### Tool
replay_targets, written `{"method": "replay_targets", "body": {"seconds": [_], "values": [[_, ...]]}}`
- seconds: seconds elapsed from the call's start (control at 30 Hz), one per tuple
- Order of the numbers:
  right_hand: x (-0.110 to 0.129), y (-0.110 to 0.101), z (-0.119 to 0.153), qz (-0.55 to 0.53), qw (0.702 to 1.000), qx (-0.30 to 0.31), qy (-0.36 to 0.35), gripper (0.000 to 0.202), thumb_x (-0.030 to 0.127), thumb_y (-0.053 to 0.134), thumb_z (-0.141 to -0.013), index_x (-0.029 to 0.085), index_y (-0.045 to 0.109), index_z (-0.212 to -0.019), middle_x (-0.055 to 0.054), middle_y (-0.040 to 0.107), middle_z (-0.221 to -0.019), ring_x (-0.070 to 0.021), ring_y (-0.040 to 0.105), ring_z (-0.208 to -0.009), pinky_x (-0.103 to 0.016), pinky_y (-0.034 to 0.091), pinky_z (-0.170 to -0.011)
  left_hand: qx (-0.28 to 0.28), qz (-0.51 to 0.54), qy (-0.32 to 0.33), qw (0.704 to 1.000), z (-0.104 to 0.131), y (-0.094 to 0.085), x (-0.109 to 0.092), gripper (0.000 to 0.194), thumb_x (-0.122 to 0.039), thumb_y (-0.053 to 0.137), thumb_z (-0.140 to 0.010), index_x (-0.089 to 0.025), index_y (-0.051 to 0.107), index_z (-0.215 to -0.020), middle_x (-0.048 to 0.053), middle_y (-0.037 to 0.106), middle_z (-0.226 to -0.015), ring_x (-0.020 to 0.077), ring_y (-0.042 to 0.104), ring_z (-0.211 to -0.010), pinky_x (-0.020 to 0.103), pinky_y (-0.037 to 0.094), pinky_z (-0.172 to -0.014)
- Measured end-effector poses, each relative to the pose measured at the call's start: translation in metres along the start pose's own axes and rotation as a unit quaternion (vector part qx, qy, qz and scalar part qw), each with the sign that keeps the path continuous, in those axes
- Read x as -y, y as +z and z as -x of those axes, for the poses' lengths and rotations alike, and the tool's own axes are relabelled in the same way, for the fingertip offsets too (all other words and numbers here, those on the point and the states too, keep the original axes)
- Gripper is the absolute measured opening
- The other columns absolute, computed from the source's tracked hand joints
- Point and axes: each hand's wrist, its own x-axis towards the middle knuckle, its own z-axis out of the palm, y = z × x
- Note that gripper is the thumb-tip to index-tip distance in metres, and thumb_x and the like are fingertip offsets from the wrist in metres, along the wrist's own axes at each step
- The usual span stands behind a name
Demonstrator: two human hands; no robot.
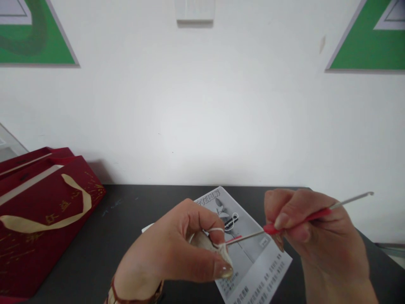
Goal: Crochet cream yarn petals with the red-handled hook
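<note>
My left hand (177, 249) pinches a small piece of white crochet work (224, 252) between thumb and fingers, and a white yarn strand loops round its index finger. In my right hand (319, 236) is a double-ended metal crochet hook with a red grip (319, 214), held like a pen. One end of the hook points left and meets the white work at my left fingertips; the other end sticks out to the upper right. Beneath both hands lies a printed sheet (253, 253) with a picture and text, partly covered by my left hand.
Dark red gift bags (47, 223) with a cream ribbon handle stand at the left of the black table (126, 211). Behind the table rises a white wall (202, 105) with green-and-white panels (370, 50) at both upper corners and a white box at the top.
</note>
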Motion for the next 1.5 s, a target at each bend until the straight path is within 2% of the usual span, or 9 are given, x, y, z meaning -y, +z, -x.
{"method": "replay_targets", "body": {"seconds": [0.23,0.37,0.53,0.67,0.9,1.03,1.2,1.4,1.5], "values": [[0.005,-0.002,0.002,0.033,0.999,0.021,-0.017,0.009,0.029,0.079,-0.079,0.021,0.077,-0.081,-0.001,0.068,-0.068,-0.0089,0.058,-0.053,-0.019,0.043,-0.044,0.05,0.021,0.0,0.999,0.0,-0.004,0.009,0.034,-0.032,0.088,-0.055,-0.019,0.065,-0.075,0.001,0.062,-0.075,0.016,0.053,-0.068,0.029,0.042,-0.061],[0.007,-0.002,0.002,0.035,0.999,0.026,-0.009,0.009,0.03,0.079,-0.079,0.021,0.078,-0.08,-0.002,0.068,-0.067,-0.0091,0.059,-0.053,-0.019,0.044,-0.045,0.025,0.009,-0.001,1.0,0.001,-0.007,0.016,0.039,-0.031,0.089,-0.051,-0.02,0.068,-0.082,0.001,0.062,-0.077,0.0154,0.052,-0.067,0.029,0.041,-0.06],[0.004,-0.004,0.0,-0.005,0.999,0.04,0.005,0.009,0.03,0.077,-0.081,0.021,0.078,-0.082,-0.002,0.068,-0.067,-0.0094,0.058,-0.051,-0.018,0.045,-0.043,0.043,-0.039,-0.015,0.998,0.001,-0.008,0.015,0.042,-0.028,0.091,-0.042,-0.02,0.07,-0.078,-0.001,0.061,-0.073,0.0139,0.05,-0.064,0.027,0.039,-0.057],[0.0,-0.006,-0.003,-0.028,0.998,0.054,0.015,0.01,0.03,0.075,-0.083,0.021,0.077,-0.084,-0.002,0.066,-0.067,-0.0088,0.056,-0.048,-0.017,0.044,-0.039,0.046,-0.068,-0.01,0.997,-0.001,-0.009,0.009,0.042,-0.029,0.091,-0.042,-0.019,0.071,-0.078,-0.001,0.061,-0.073,0.0143,0.049,-0.063,0.028,0.041,-0.057],[0.003,-0.003,-0.002,-0.014,0.999,0.051,-0.004,0.011,0.03,0.078,-0.08,0.019,0.078,-0.08,-0.002,0.066,-0.063,-0.009,0.057,-0.053,-0.018,0.044,-0.047,0.154,-0.041,-0.016,0.987,-0.013,-0.005,0.0,0.04,-0.033,0.091,-0.041,-0.019,0.064,-0.067,-0.002,0.056,-0.065,0.0146,0.05,-0.059,0.028,0.041,-0.054],[0.003,-0.004,-0.003,-0.037,0.997,0.064,0.016,0.01,0.029,0.077,-0.08,0.019,0.078,-0.081,-0.003,0.066,-0.064,-0.0087,0.056,-0.048,-0.017,0.042,-0.041,0.184,-0.054,-0.025,0.981,-0.018,-0.005,-0.001,0.04,-0.032,0.091,-0.041,-0.019,0.062,-0.066,-0.002,0.055,-0.065,0.0158,0.05,-0.062,0.029,0.041,-0.055],[-0.002,-0.001,-0.008,-0.083,0.99,0.019,0.115,0.014,0.031,0.078,-0.078,0.018,0.077,-0.073,-0.003,0.065,-0.059,-0.0081,0.054,-0.041,-0.017,0.042,-0.037,0.163,-0.098,-0.01,0.982,-0.012,-0.005,-0.004,0.032,-0.03,0.086,-0.05,-0.02,0.062,-0.07,-0.001,0.055,-0.067,0.0166,0.05,-0.063,0.029,0.041,-0.057],[-0.021,0.012,-0.02,-0.189,0.941,-0.088,0.266,0.022,0.03,0.083,-0.07,0.014,0.071,-0.063,0.001,0.06,-0.043,-0.0051,0.046,-0.028,-0.013,0.039,-0.028,0.018,-0.202,0.057,0.977,0.0,-0.001,-0.014,0.016,-0.028,0.074,-0.07,-0.019,0.061,-0.071,0.001,0.057,-0.071,0.0164,0.051,-0.067,0.029,0.04,-0.06],[-0.03,0.024,-0.022,-0.198,0.936,-0.119,0.264,0.02,0.031,0.08,-0.073,0.014,0.071,-0.068,0.004,0.058,-0.043,-0.0042,0.047,-0.031,-0.013,0.044,-0.033,-0.015,-0.243,0.085,0.966,-0.003,0.001,-0.021,0.012,-0.02,0.066,-0.078,-0.016,0.062,-0.067,0.0,0.057,-0.07,0.0144,0.049,-0.066,0.027,0.037,-0.06]]}}
